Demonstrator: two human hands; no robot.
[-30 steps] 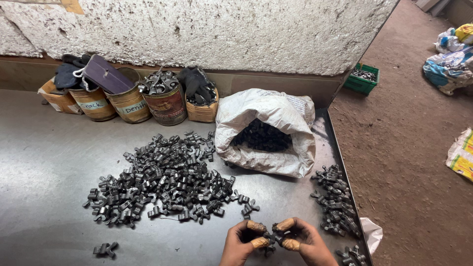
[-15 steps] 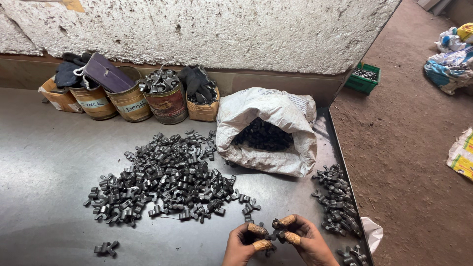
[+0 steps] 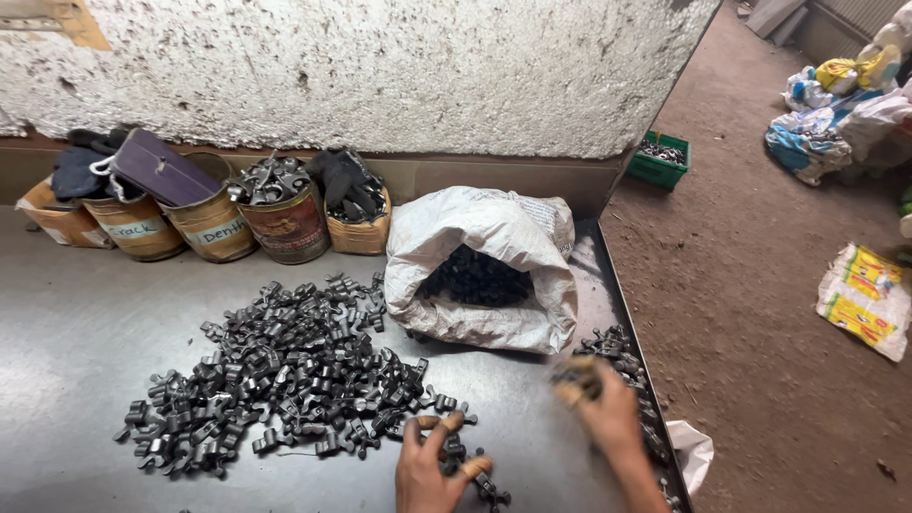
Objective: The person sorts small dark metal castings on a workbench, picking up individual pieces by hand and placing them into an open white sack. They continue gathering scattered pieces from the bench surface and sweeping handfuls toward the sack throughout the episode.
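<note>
A big heap of small dark metal parts (image 3: 285, 380) lies in the middle of the steel table (image 3: 76, 323). My left hand (image 3: 427, 470), with tan tape on its fingertips, rests at the front edge of the heap, fingers curled over a few of the parts (image 3: 456, 454). Off to the right is my right hand (image 3: 608, 413), blurred by motion, beside a second row of the same parts (image 3: 622, 347) along the table's right edge. Whether it holds a part I cannot make out.
An open white sack (image 3: 484, 266) full of dark parts lies behind the heaps. Several tins and boxes (image 3: 285, 223) with parts, gloves and cloth line the wall. A green crate (image 3: 660, 157) and bags (image 3: 826, 133) lie on the dirt floor. A white bag (image 3: 693, 446) hangs off the table's edge.
My hands were together near the front edge. Now the right hand has swung right and up toward the side row, while the left stays by the heap.
</note>
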